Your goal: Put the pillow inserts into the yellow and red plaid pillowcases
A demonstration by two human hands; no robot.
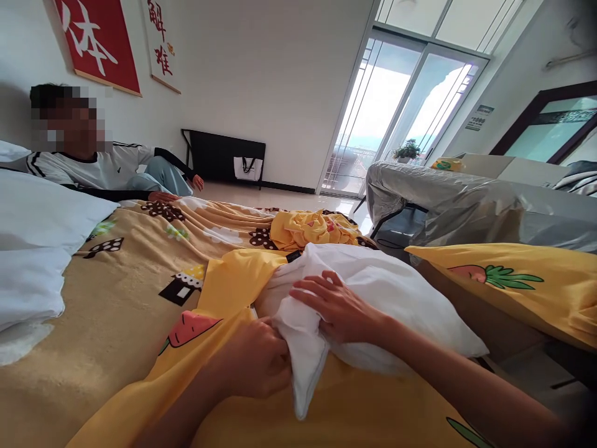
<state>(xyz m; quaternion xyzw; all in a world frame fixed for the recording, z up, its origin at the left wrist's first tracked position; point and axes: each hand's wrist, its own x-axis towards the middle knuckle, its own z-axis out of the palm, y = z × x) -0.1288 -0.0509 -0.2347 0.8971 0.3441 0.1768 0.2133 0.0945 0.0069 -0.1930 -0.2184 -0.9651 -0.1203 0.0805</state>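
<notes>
A white pillow [382, 292] lies in front of me, on and partly beside a yellow pillowcase [224, 289] printed with carrots. One pillow corner is bunched up and points down toward me. My left hand [256, 364] is closed in a fist beside that corner, gripping the edge of the yellow pillowcase; the fingertips are hidden. Over the bunched part of the pillow bends my right hand [338, 311], its thumb side and fingers holding the white fabric. A small black tag [293, 256] shows at the pillowcase's far edge.
A tan patterned blanket [116, 298] covers the bed, with a crumpled yellow cloth [312, 230] farther back. White pillows [32, 242] lie at left, near a seated person [93, 168]. Another carrot-print pillow [513, 280] is at right, before a plastic-covered table [466, 193].
</notes>
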